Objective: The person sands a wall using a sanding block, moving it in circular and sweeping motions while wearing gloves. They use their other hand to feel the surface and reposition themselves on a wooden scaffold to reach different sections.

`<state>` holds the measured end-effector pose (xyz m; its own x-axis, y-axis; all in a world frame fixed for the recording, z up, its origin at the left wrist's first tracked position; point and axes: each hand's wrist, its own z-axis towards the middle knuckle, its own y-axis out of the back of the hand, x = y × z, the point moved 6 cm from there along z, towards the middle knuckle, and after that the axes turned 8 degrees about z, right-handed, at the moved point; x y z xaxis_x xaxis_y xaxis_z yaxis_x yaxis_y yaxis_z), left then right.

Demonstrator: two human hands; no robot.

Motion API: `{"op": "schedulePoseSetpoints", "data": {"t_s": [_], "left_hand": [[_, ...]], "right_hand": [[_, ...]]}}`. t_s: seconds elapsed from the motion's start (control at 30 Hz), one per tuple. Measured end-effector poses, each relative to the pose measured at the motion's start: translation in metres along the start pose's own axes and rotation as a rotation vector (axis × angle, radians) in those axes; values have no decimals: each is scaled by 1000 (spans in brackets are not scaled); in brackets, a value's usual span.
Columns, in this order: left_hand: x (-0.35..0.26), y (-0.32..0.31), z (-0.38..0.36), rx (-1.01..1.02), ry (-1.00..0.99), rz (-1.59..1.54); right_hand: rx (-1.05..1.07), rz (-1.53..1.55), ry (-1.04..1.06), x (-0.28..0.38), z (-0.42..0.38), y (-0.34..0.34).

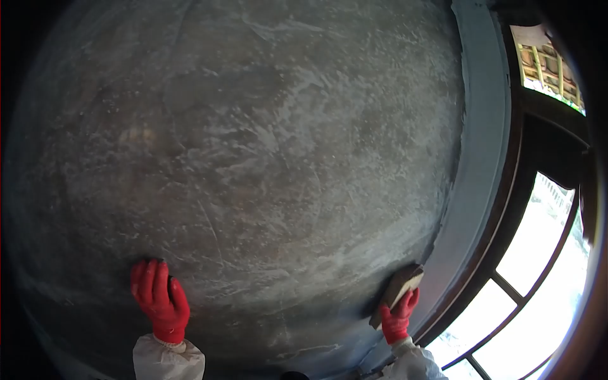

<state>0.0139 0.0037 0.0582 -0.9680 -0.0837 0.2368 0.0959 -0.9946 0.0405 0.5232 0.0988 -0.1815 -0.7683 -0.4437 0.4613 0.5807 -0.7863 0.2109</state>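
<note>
A grey, plastered wall (272,158) with whitish smears and fine scratches fills most of the view. At the lower right my right hand (399,315), in a red glove, grips a flat, block-like tool (399,290) with a pale edge, held against the wall near its right border. My left hand (160,299), also gloved in red, is at the lower left, close to or on the wall. Its fingers point up and are slightly curled, with a small dark thing or gap showing between them and the thumb. What it holds, if anything, is unclear.
A smooth blue-grey strip (478,126) borders the wall on the right. Beyond it stands a dark wooden frame (551,142) with bright window panes (538,231). Roof tiles (550,66) show through the upper opening. A small dark object (294,375) lies at the bottom edge.
</note>
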Motion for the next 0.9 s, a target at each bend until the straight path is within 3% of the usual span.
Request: {"op": "schedulePoseSetpoints", "data": {"t_s": [0.1, 0.27, 0.37, 0.47, 0.63, 0.73, 0.9], "left_hand": [[12, -1, 8, 15, -75, 0], [5, -1, 1, -24, -67, -20], [6, -1, 0, 10, -52, 3], [7, -2, 0, 3, -34, 0], [4, -2, 2, 16, -17, -11], [6, -1, 3, 7, -23, 0], [5, -4, 1, 17, -15, 6]], "right_hand": [[-145, 14, 100, 29, 30, -3], [-268, 49, 245, 79, 204, 50], [-321, 155, 98, 100, 258, 67], [-295, -16, 248, 79, 192, 46], [-5, -62, 198, 17, 2, -1], [26, -40, 268, 22, 18, 9], [-198, 14, 284, 75, 179, 49]]}}
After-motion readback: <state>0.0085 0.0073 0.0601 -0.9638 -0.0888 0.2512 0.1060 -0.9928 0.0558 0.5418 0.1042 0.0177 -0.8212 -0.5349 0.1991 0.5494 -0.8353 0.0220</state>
